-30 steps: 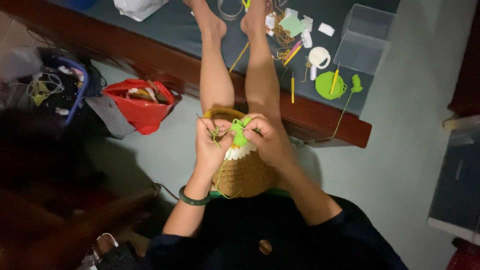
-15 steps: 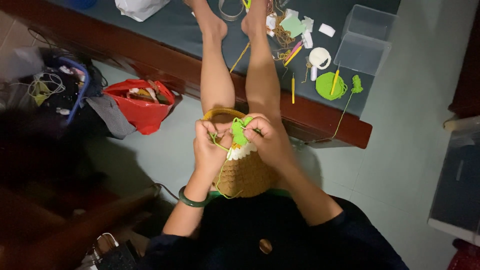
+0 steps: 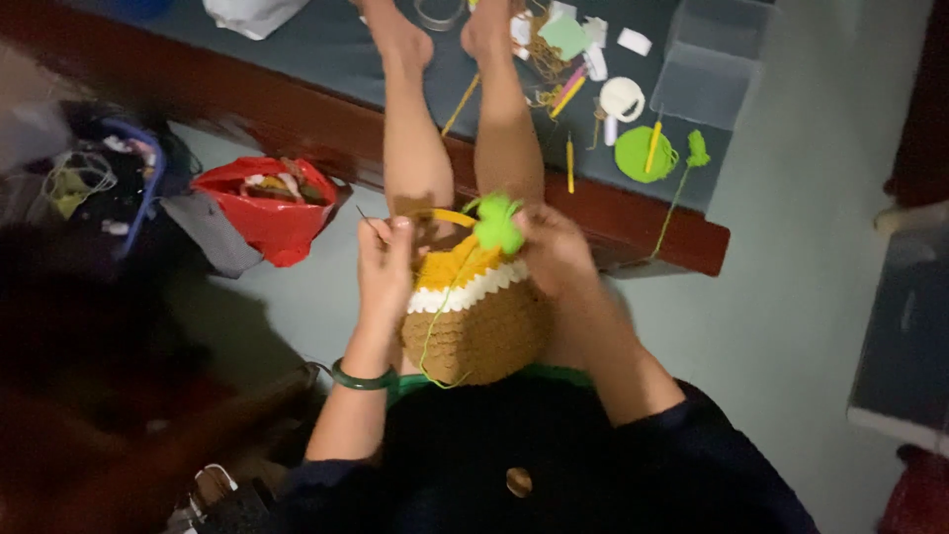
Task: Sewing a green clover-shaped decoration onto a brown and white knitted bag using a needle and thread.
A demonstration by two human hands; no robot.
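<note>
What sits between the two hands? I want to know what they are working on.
In the head view, between the left hand and right hand lie the crocheted bag's orange top and a bright green crocheted piece.

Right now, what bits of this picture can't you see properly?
Head view only:
- Feet: cut off by the top edge.
- Needle tip at the left hand: too thin and blurred.
- Right hand fingertips: hidden behind the green crochet piece.
- Red bag contents: too small and dim.
- Left side of the room: dark and blurred.
</note>
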